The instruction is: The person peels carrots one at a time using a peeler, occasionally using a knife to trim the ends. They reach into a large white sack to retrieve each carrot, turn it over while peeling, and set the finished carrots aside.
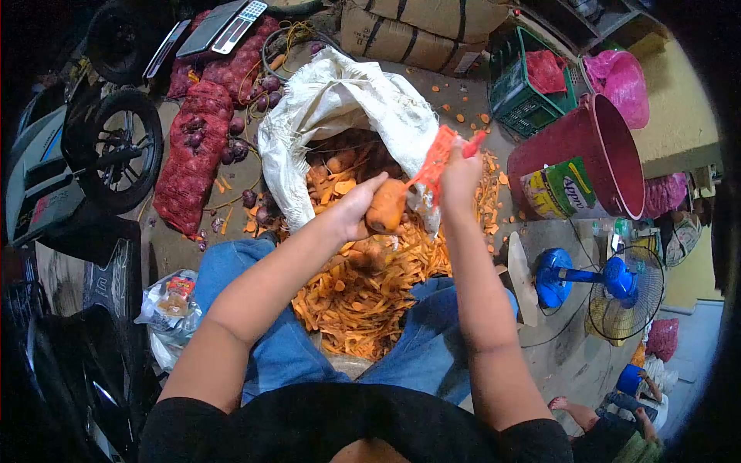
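My left hand (pixel 351 210) is wrapped round a thick, stubby carrot (pixel 387 205) above the heap of peels. In my right hand (pixel 461 179) is a red-handled peeling tool (pixel 437 166). Its broad orange-red part looks perforated and reaches down toward the carrot's upper end; whether it is a peeler or a knife I cannot make out. Behind both hands stands a white woven sack (pixel 289 150), its mouth rolled open, with carrots inside. Long carrot peelings (pixel 355 301) lie piled between my knees, with a few carrots (pixel 366 255) on top.
To the left are a red net sack of onions (pixel 193 162), a digital scale (pixel 231 31) and a motorcycle (pixel 116 154). On the right stand a maroon bucket (pixel 617 154), a green crate (pixel 532 100) and a blue fan (pixel 571 274). Another person (pixel 617 420) is at lower right.
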`<state>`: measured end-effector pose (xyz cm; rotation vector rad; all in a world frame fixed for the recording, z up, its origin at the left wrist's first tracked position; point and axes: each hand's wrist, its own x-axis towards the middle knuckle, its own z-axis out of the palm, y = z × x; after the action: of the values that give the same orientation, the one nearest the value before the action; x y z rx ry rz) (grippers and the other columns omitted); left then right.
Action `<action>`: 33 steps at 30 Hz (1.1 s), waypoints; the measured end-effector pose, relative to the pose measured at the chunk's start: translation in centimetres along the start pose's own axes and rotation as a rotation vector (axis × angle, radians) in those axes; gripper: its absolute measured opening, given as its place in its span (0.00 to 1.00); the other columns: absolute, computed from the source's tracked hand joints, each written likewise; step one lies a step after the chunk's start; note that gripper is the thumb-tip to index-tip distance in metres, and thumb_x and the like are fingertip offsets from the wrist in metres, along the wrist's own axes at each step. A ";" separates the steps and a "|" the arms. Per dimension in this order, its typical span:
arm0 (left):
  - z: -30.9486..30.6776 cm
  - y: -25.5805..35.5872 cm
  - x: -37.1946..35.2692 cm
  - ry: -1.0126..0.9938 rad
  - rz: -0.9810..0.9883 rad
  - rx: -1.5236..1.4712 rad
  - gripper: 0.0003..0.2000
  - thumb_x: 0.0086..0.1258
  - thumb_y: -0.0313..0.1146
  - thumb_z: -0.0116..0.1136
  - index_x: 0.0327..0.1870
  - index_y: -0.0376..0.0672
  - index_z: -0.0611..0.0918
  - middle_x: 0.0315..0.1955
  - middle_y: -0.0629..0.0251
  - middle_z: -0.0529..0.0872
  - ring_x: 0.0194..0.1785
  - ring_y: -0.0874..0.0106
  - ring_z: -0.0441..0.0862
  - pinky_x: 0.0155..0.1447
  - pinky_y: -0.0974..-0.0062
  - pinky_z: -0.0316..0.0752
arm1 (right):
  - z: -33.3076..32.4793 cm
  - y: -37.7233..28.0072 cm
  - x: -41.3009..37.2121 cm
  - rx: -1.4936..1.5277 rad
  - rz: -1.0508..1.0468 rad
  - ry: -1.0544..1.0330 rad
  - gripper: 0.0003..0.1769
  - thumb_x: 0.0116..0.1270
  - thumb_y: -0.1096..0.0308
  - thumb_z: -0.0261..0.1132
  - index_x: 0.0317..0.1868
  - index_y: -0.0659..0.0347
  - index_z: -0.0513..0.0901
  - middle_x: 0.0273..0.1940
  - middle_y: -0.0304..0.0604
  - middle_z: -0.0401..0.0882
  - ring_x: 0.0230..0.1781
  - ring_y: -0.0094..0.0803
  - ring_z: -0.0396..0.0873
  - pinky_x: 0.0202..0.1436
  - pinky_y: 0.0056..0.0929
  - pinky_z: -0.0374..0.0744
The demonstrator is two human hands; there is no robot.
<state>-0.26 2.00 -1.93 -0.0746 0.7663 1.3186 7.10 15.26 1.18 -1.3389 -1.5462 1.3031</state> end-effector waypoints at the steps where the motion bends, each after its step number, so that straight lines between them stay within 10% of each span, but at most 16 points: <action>1: -0.2 0.0 0.2 -0.036 0.028 -0.082 0.20 0.65 0.48 0.33 0.39 0.39 0.70 0.29 0.62 0.77 0.29 0.69 0.77 0.30 0.69 0.76 | 0.5 -0.3 -1.3 0.120 0.005 -0.110 0.13 0.61 0.64 0.51 0.31 0.69 0.71 0.19 0.43 0.71 0.19 0.29 0.68 0.25 0.32 0.66; 4: 0.5 -0.4 1.1 0.088 0.073 -0.164 0.20 0.66 0.47 0.30 0.40 0.39 0.70 0.29 0.62 0.78 0.29 0.70 0.77 0.28 0.72 0.76 | 1.8 -0.5 -4.5 -0.037 -0.415 -0.097 0.14 0.61 0.64 0.50 0.30 0.70 0.71 0.20 0.47 0.71 0.20 0.32 0.68 0.26 0.32 0.66; 9: 1.2 -0.5 -0.6 -0.011 -0.057 0.404 0.22 0.66 0.49 0.29 0.41 0.38 0.70 0.26 0.59 0.77 0.24 0.69 0.77 0.28 0.71 0.76 | 0.8 3.5 2.2 -0.039 -0.249 0.098 0.14 0.61 0.65 0.50 0.29 0.70 0.72 0.18 0.46 0.71 0.18 0.32 0.67 0.24 0.31 0.65; 13: 2.3 -0.3 -1.5 0.000 -0.120 0.229 0.21 0.65 0.50 0.31 0.40 0.40 0.71 0.26 0.59 0.77 0.27 0.70 0.77 0.29 0.70 0.75 | -1.6 1.3 3.3 0.002 0.055 0.156 0.13 0.61 0.65 0.49 0.31 0.69 0.73 0.17 0.37 0.69 0.16 0.23 0.65 0.20 0.25 0.63; 22: 0.7 -0.8 0.4 0.059 0.070 -0.042 0.19 0.67 0.45 0.27 0.42 0.41 0.70 0.28 0.61 0.78 0.26 0.71 0.77 0.22 0.73 0.73 | 1.8 0.9 -3.5 -0.113 -0.451 -0.055 0.13 0.61 0.64 0.50 0.28 0.68 0.71 0.18 0.40 0.71 0.16 0.25 0.67 0.21 0.27 0.65; 28: 2.9 -0.8 -2.0 0.013 -0.080 0.278 0.20 0.65 0.48 0.36 0.41 0.39 0.70 0.27 0.60 0.77 0.28 0.71 0.77 0.29 0.73 0.76 | -1.7 2.8 4.6 0.017 0.086 0.189 0.12 0.61 0.66 0.51 0.27 0.68 0.71 0.16 0.37 0.68 0.13 0.23 0.63 0.17 0.27 0.63; 33: -0.2 0.0 0.4 -0.090 0.008 -0.005 0.18 0.64 0.48 0.36 0.42 0.44 0.71 0.30 0.65 0.78 0.30 0.72 0.77 0.32 0.72 0.76 | 0.7 0.7 -0.8 0.071 -0.039 0.025 0.13 0.61 0.65 0.51 0.29 0.70 0.71 0.16 0.37 0.67 0.13 0.22 0.63 0.17 0.25 0.63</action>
<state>-0.35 2.23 -2.25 -0.0167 0.6873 1.3224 6.76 14.31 0.42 -1.2699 -1.4878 1.3007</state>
